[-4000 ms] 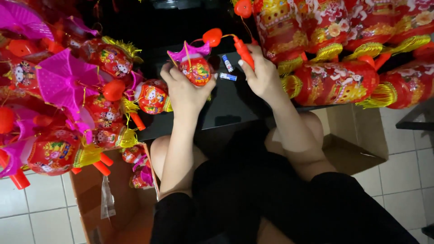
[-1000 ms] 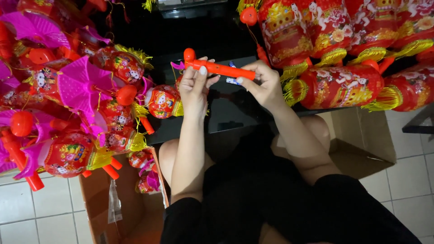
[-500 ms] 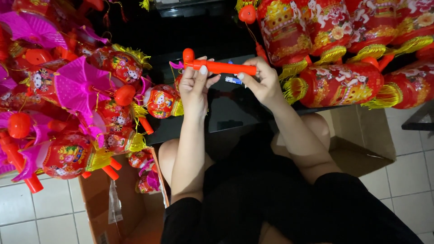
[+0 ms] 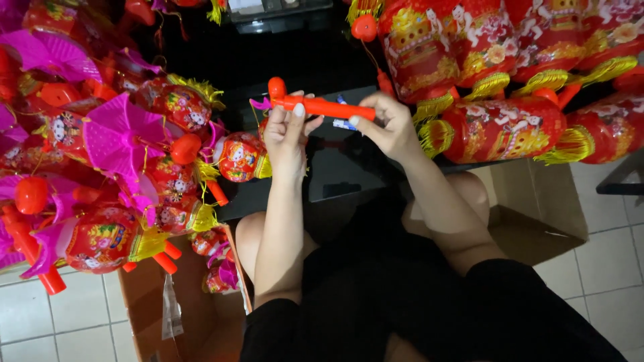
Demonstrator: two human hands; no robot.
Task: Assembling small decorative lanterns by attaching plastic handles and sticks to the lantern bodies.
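Holding a red plastic stick (image 4: 325, 107) sideways w/ both hands over the black tabletop (image 4: 335, 167): left hand (image 4: 287, 134) fingers closed on one end, right hand (image 4: 389, 124) pinching the other, lanterns (image 4: 500, 127) piled around.

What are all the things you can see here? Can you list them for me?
stick: one, red plastic with a round knob at one end, held level between both hands
small lanterns: many, red and pink with yellow tassels, heaped on the left
big lanterns: several, red and gold with yellow fringes, piled at top right
table: one, black and shiny, under the hands
cardboard boxes: two, brown, open, on the tiled floor at either side of the knees
left hand: grips the stick near its knob end
right hand: pinches the stick's other end
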